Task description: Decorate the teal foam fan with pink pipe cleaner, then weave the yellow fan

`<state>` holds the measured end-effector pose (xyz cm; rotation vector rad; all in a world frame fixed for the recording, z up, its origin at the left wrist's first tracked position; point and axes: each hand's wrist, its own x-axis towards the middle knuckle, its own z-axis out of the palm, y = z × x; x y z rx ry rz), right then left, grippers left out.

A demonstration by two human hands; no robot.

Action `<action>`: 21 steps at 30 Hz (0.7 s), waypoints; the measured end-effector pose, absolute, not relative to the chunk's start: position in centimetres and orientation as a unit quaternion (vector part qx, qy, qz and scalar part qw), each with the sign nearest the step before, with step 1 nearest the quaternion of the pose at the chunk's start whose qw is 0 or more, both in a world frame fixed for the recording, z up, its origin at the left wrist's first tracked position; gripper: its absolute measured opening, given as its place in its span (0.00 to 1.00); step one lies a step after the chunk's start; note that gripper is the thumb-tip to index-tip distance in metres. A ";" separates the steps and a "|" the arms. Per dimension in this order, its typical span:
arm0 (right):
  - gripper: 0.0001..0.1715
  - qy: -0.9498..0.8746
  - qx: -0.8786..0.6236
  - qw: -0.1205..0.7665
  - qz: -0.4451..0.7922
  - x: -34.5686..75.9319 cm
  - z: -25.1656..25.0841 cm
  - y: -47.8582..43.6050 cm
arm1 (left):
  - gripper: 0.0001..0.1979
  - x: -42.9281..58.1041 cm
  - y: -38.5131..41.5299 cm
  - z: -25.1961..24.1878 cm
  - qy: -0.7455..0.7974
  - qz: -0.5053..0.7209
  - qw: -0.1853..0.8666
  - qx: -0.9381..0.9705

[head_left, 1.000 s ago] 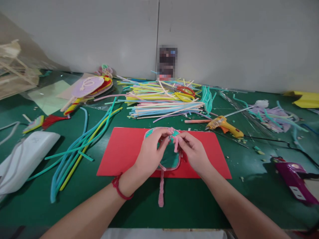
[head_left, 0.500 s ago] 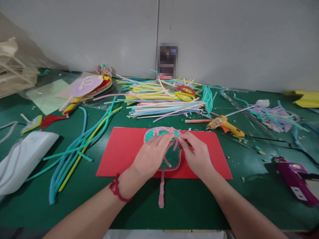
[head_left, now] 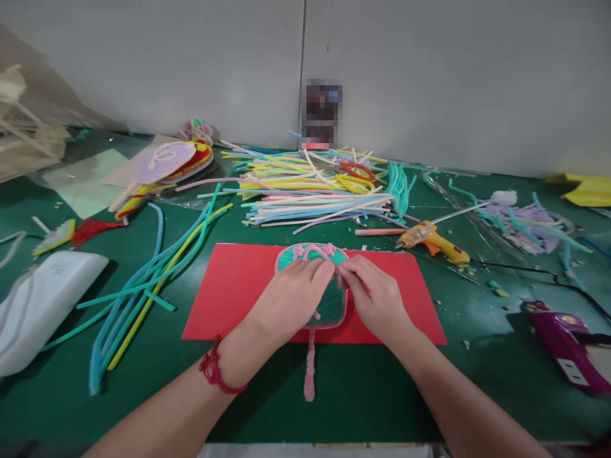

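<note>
A small hand fan [head_left: 333,306] with a teal face, pink rim and pink wrapped handle lies on a red sheet [head_left: 233,289], its handle reaching past the front edge. Over the fan, my left hand [head_left: 298,289] is closed, pinching a pink pipe cleaner [head_left: 316,314] whose end pokes out below the fingers. Close against it at the right, my right hand [head_left: 375,289] pinches the same pink strand with thumb and forefinger. The fingers hide the exact bend of the strand and much of the fan's middle.
Several pipe cleaners [head_left: 315,207] lie heaped at the back with red-and-yellow scissors [head_left: 356,178]. A yellow glue gun [head_left: 436,245] lies right, its cord trailing; beyond is a purple device [head_left: 568,350]. Blue and green strands [head_left: 157,283] and a white device [head_left: 52,305] lie left.
My fingertips have drawn closer together over the fan, and the loose pink end that showed between them is now mostly covered. The fan stays in place.
</note>
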<state>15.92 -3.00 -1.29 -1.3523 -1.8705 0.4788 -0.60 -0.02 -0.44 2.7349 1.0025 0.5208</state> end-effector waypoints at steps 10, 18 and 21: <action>0.11 -0.708 -0.543 0.407 0.196 15.5 -1.1 -3.3 | 0.10 -0.9 0.1 -0.2 0.295 0.213 0.047 0.930; 0.12 -0.695 -0.537 0.436 0.198 15.2 -0.8 -3.6 | 0.13 0.0 -0.6 -0.7 0.333 0.271 0.089 0.899; 0.14 -0.686 -0.539 0.441 0.208 15.0 -0.8 -3.6 | 0.11 0.3 -1.0 -0.7 0.381 0.284 0.175 0.862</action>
